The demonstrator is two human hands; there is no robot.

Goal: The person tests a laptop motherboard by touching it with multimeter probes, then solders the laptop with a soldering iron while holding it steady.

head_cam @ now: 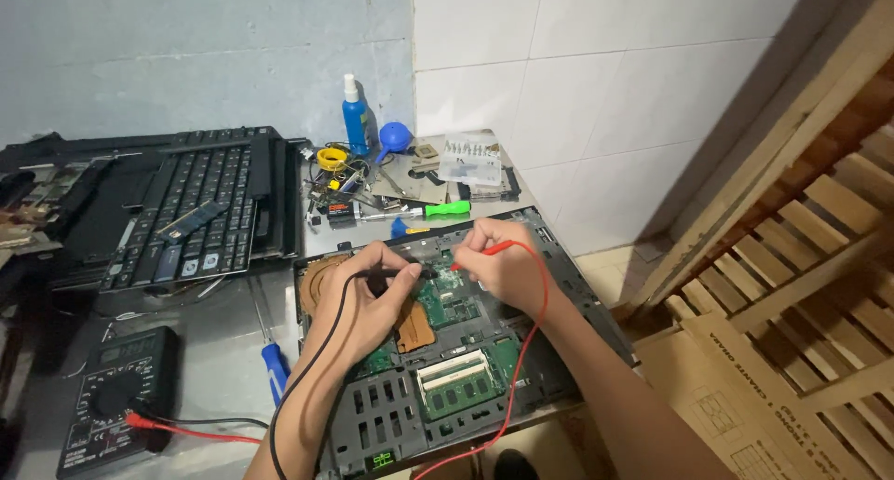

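An opened laptop base (549, 364) lies in front of me with its green circuit board (454, 305) and a memory module (456, 379) exposed. My left hand (365, 298) pinches a black test probe (402, 272) whose tip rests on the board. My right hand (501, 264) pinches a red test probe (492, 249) pointing at the same spot, the two tips a short gap apart. The black lead (312, 364) and the red lead (527, 336) trail down past my forearms. A black multimeter (110, 401) lies at the lower left with leads plugged in.
A detached black keyboard (191, 210) and laptop parts lie at the left. A blue-handled screwdriver (271, 364) lies beside the base. At the back are a blue spray bottle (355, 117), a blue blower (395, 137), a green-handled screwdriver (438, 209) and small parts. Wooden slats (801, 256) lean at the right.
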